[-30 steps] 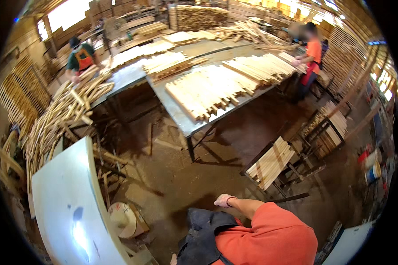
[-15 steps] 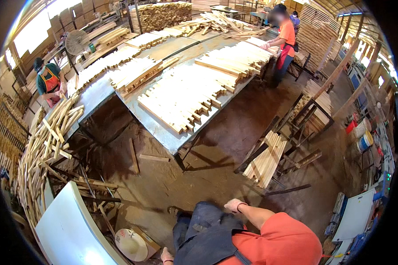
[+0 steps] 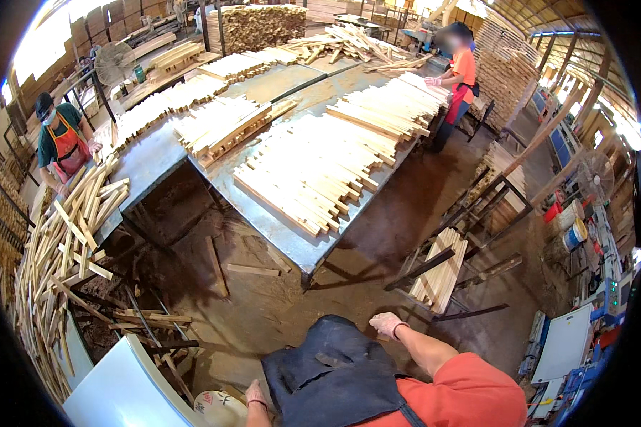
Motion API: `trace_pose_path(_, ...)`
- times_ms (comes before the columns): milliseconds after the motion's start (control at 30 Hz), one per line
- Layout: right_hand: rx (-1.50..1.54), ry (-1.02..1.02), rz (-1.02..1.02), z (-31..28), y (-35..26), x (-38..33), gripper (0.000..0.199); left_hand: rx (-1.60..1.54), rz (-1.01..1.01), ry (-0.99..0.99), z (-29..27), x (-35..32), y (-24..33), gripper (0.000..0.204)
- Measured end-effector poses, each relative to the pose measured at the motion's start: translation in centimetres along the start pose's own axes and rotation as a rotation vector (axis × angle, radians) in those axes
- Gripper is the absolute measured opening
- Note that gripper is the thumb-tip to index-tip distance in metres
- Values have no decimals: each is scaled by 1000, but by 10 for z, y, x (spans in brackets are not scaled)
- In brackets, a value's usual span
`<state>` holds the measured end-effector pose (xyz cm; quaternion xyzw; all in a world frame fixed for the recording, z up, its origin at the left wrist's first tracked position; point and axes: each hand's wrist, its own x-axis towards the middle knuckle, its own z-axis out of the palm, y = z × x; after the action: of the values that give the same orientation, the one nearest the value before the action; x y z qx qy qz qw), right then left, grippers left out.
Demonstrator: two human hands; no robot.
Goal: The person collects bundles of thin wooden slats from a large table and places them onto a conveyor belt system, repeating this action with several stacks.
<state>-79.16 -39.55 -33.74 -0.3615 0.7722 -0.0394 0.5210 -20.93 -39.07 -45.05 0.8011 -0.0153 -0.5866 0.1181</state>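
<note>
Your right hand (image 3: pixel 387 324) gloved, at top edge of dark apron (image 3: pixel 335 370), fingers curled, grip unclear. Your left hand (image 3: pixel 255 393) gloved, low at apron's left edge, just beside round white fan (image 3: pixel 217 409); fingers' hold unclear too. Ahead, metal bench (image 3: pixel 278 228) carries stacked wooden slats (image 3: pixel 313 171). Rack (image 3: pixel 470 213) at right holds slat bundle (image 3: pixel 441 274).

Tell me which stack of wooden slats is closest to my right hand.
The small stack on the dark metal rack, just beyond your right hand. The other stacks lie farther off on the long metal table.
</note>
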Motion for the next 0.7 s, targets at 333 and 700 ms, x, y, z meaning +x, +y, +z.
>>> trace_pose_path(333, 6, 355, -29, -116, -106, 92, 76, -95, 189, -50, 67, -34, 167, 22)
trace_pose_path(700, 2, 950, -66, -357, -238, 282, 79, 102, 144, -129, 258, -89, 328, 21)
